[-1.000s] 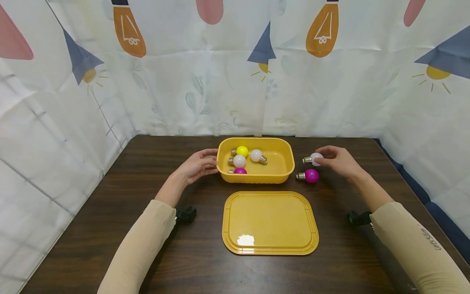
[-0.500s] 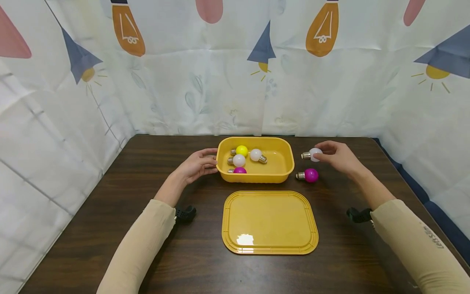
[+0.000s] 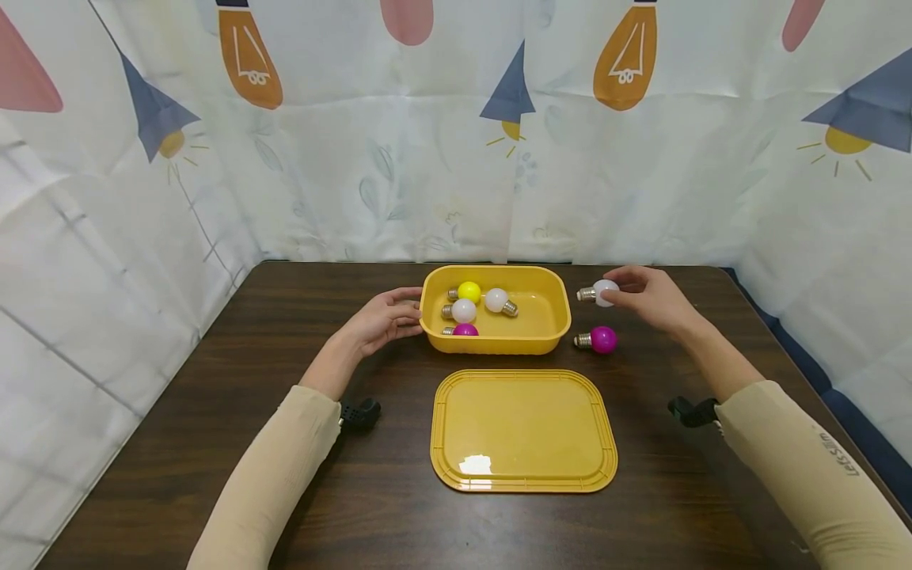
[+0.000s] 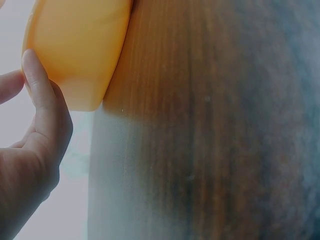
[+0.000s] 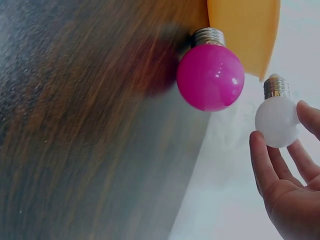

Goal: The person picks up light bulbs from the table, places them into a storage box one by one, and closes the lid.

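My right hand (image 3: 655, 297) pinches a white light bulb (image 3: 606, 293) by its globe, its metal screw base pointing left toward the yellow container (image 3: 549, 346). In the right wrist view this white bulb (image 5: 276, 120) is held between the fingertips (image 5: 257, 142), with a magenta bulb (image 5: 210, 77) beside it. That magenta bulb (image 3: 604, 340) lies on the table. My left hand (image 3: 381, 321) rests against the container's left end, its fingers extended. The left wrist view shows the left hand (image 4: 42, 135) touching the container's wall (image 4: 85, 55). Several bulbs, white, yellow (image 3: 469, 293) and magenta (image 3: 466, 329), lie inside.
A flat yellow lid or tray (image 3: 523, 431) lies on the dark wooden table (image 3: 356, 491) in front of the container. A printed curtain (image 3: 442, 182) hangs behind the table and at both sides.
My right hand has lifted the white bulb and carried it slightly left and away from me. The left hand and container have stayed put.
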### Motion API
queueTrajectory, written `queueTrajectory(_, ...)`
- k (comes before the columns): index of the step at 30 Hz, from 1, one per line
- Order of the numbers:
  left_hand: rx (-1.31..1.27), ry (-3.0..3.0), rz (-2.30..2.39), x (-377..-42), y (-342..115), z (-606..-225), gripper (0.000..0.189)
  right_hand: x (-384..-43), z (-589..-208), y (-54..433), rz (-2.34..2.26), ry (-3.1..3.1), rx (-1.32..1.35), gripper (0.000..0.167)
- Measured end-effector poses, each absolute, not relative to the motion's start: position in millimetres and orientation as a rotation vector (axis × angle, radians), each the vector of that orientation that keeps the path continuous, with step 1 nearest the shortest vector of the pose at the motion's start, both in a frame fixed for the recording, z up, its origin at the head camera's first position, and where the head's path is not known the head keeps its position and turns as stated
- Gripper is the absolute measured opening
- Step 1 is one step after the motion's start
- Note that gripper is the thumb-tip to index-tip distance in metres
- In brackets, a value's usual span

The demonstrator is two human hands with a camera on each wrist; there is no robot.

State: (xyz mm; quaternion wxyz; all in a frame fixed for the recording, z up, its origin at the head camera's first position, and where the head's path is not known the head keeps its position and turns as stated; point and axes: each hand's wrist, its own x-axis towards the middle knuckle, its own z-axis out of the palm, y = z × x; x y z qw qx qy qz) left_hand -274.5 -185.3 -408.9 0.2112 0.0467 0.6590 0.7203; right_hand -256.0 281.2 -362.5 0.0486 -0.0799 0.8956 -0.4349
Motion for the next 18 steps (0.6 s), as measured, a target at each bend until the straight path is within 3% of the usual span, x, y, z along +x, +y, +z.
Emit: queueTrajectory(18, 0.124, 1.825, 2.0, -274.4, -185.3, -407.9, 0.06, -257.6, -354.3, 266.0, -1.351, 2.723, -0.304, 0.058)
